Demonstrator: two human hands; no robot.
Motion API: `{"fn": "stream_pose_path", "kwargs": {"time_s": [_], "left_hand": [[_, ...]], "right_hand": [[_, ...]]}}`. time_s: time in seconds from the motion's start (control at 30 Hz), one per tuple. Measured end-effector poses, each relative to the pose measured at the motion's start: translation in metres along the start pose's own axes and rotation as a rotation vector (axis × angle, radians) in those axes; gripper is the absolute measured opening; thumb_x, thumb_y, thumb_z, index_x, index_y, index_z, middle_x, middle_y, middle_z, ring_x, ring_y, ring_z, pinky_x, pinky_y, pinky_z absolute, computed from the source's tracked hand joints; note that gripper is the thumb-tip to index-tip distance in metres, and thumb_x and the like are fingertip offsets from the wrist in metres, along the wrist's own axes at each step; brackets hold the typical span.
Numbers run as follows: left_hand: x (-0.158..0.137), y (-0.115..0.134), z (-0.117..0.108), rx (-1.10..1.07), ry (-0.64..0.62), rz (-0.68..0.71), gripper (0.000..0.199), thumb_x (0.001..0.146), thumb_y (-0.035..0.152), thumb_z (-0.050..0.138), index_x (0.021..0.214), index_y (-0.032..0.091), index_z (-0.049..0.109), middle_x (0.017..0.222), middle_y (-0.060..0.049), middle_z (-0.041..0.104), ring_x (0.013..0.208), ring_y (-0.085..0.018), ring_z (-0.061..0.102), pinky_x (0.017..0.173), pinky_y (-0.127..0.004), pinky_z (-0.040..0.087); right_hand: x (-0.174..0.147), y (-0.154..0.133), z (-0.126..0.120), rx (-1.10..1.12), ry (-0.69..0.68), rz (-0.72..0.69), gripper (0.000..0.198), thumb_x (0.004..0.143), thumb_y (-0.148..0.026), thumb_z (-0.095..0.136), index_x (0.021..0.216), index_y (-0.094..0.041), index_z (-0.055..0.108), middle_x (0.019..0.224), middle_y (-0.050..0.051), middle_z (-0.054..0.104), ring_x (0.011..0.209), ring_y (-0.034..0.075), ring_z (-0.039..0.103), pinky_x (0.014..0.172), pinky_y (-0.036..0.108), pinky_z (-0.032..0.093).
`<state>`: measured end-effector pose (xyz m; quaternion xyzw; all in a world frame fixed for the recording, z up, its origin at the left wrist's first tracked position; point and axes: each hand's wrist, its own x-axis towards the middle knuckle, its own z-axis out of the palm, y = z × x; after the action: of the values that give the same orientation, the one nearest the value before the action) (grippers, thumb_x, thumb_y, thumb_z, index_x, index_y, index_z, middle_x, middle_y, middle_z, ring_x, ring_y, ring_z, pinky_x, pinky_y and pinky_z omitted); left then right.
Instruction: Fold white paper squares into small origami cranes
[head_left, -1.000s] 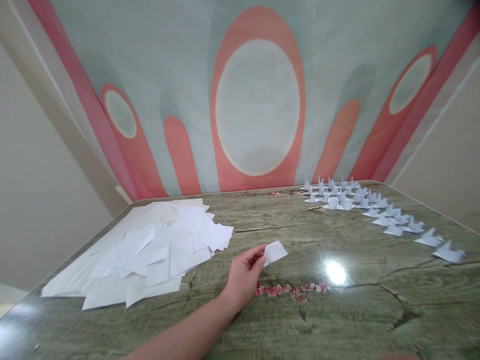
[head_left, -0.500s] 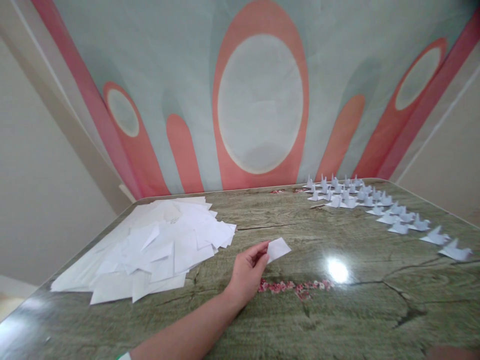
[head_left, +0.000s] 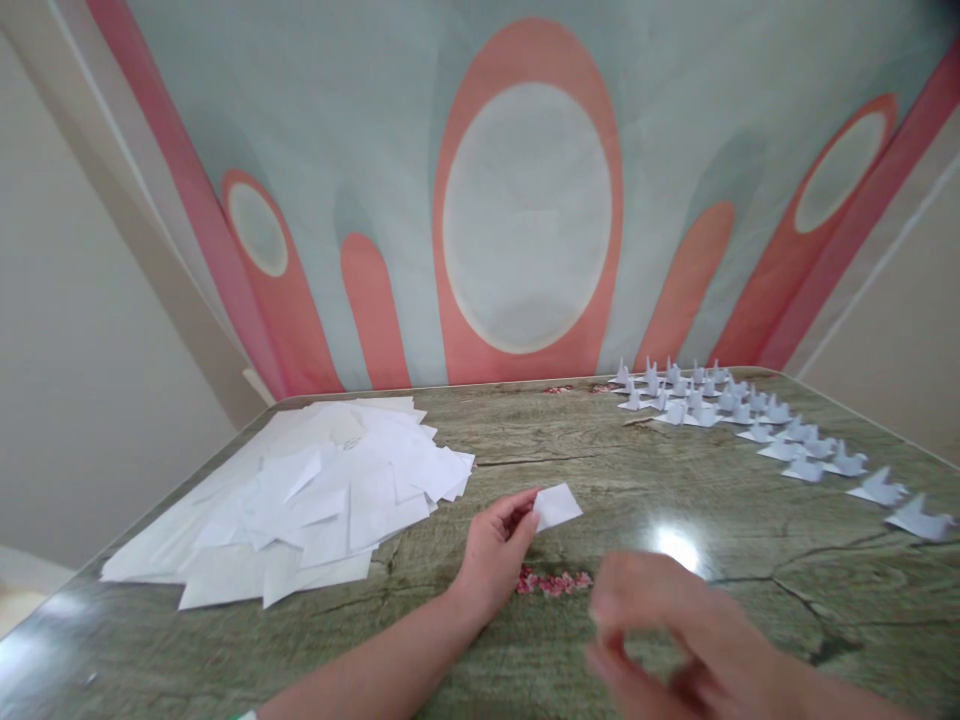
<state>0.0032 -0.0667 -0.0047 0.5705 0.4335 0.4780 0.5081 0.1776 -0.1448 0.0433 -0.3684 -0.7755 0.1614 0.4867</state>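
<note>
My left hand [head_left: 496, 545] pinches a small folded piece of white paper [head_left: 556, 507] between thumb and fingers, above the middle of the table. The paper sticks out to the right of the fingertips and looks flat. My right hand [head_left: 675, 630] is at the lower right, nearer to me and apart from the paper. Its thumb and index finger curve toward each other with a gap between them. Motion blur smears its fingertips, and I see nothing held there.
A broad, loose pile of white paper sheets [head_left: 360, 490] covers the table's left side. Several folded white paper cranes [head_left: 802, 467] stand in rows along the right side and far right corner. The wood-patterned table [head_left: 525, 440] meets a printed backdrop [head_left: 525, 220] behind.
My right hand has come into view from the lower right corner and moved up and left. My left hand keeps its hold on the folded paper. The view has tilted slightly.
</note>
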Motion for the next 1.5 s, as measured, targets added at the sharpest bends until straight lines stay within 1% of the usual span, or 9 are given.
{"fn": "stream_pose_path", "kwargs": {"time_s": [0.07, 0.13, 0.2, 0.3, 0.5, 0.83, 1.23, 1.33, 1.5], "left_hand": [[0.000, 0.001, 0.000, -0.010, -0.004, 0.005, 0.030, 0.077, 0.027, 0.058, 0.104, 0.014, 0.063, 0.100, -0.008, 0.067, 0.092, -0.021, 0.061, 0.086, -0.033, 0.046], [0.000, 0.001, 0.001, -0.009, -0.007, 0.004, 0.029, 0.078, 0.027, 0.058, 0.104, 0.015, 0.063, 0.102, -0.008, 0.067, 0.093, -0.020, 0.060, 0.086, -0.032, 0.046], [0.000, -0.001, 0.001, 0.007, -0.001, 0.003, 0.029, 0.079, 0.027, 0.057, 0.105, 0.015, 0.063, 0.103, -0.008, 0.067, 0.093, -0.020, 0.060, 0.086, -0.031, 0.046], [0.000, -0.003, 0.000, 0.035, 0.003, 0.005, 0.030, 0.079, 0.027, 0.057, 0.106, 0.015, 0.062, 0.103, -0.008, 0.066, 0.095, -0.020, 0.060, 0.086, -0.031, 0.046], [-0.001, 0.000, -0.001, 0.066, -0.009, 0.009, 0.030, 0.079, 0.026, 0.056, 0.106, 0.014, 0.062, 0.104, -0.008, 0.065, 0.094, -0.020, 0.060, 0.086, -0.030, 0.046], [-0.001, -0.001, -0.001, 0.087, -0.012, 0.018, 0.030, 0.079, 0.028, 0.057, 0.106, 0.016, 0.063, 0.102, -0.007, 0.066, 0.093, -0.020, 0.060, 0.086, -0.031, 0.047], [-0.001, 0.000, -0.001, 0.131, 0.007, 0.028, 0.029, 0.078, 0.028, 0.057, 0.104, 0.017, 0.065, 0.099, -0.007, 0.067, 0.087, -0.019, 0.061, 0.080, -0.029, 0.048], [-0.001, 0.000, -0.001, 0.146, 0.004, 0.033, 0.028, 0.078, 0.027, 0.057, 0.103, 0.017, 0.065, 0.097, -0.007, 0.067, 0.086, -0.019, 0.061, 0.078, -0.027, 0.049], [-0.001, -0.003, -0.002, 0.150, 0.003, 0.020, 0.029, 0.078, 0.029, 0.057, 0.104, 0.019, 0.065, 0.097, -0.005, 0.068, 0.086, -0.019, 0.061, 0.077, -0.027, 0.049]], "right_hand": [[0.021, 0.025, 0.006, -0.021, -0.013, -0.013, 0.008, 0.084, -0.023, 0.052, 0.086, -0.025, 0.060, 0.069, 0.001, 0.060, 0.066, 0.015, 0.056, 0.062, 0.028, 0.047], [0.033, 0.050, 0.011, -0.069, 0.101, 0.049, 0.008, 0.084, -0.021, 0.049, 0.085, -0.021, 0.058, 0.075, 0.004, 0.059, 0.072, 0.017, 0.056, 0.065, 0.030, 0.046], [0.035, 0.070, 0.014, -0.075, 0.161, 0.105, 0.009, 0.085, -0.021, 0.049, 0.085, -0.019, 0.057, 0.077, 0.005, 0.057, 0.073, 0.018, 0.055, 0.065, 0.030, 0.046], [0.028, 0.083, 0.017, -0.046, 0.127, 0.139, 0.010, 0.085, -0.023, 0.049, 0.084, -0.018, 0.058, 0.077, 0.005, 0.056, 0.071, 0.017, 0.054, 0.063, 0.030, 0.045], [0.021, 0.085, 0.021, 0.009, 0.090, 0.138, 0.010, 0.085, -0.024, 0.050, 0.087, -0.018, 0.058, 0.078, 0.004, 0.057, 0.071, 0.016, 0.054, 0.063, 0.029, 0.046], [0.022, 0.080, 0.021, -0.013, 0.059, 0.115, 0.011, 0.086, -0.023, 0.048, 0.087, -0.019, 0.058, 0.081, 0.005, 0.057, 0.075, 0.018, 0.056, 0.067, 0.030, 0.047], [0.019, 0.084, 0.025, -0.007, 0.067, 0.105, 0.007, 0.081, -0.018, 0.052, 0.087, -0.019, 0.055, 0.080, 0.004, 0.057, 0.065, 0.014, 0.056, 0.060, 0.028, 0.049], [0.019, 0.082, 0.025, -0.026, 0.055, 0.069, 0.010, 0.082, -0.016, 0.051, 0.090, -0.020, 0.056, 0.081, 0.005, 0.058, 0.065, 0.014, 0.057, 0.060, 0.028, 0.050], [0.016, 0.080, 0.025, -0.087, 0.013, -0.075, 0.018, 0.082, -0.013, 0.048, 0.094, -0.021, 0.059, 0.087, 0.006, 0.060, 0.078, 0.017, 0.059, 0.068, 0.030, 0.051]]}}
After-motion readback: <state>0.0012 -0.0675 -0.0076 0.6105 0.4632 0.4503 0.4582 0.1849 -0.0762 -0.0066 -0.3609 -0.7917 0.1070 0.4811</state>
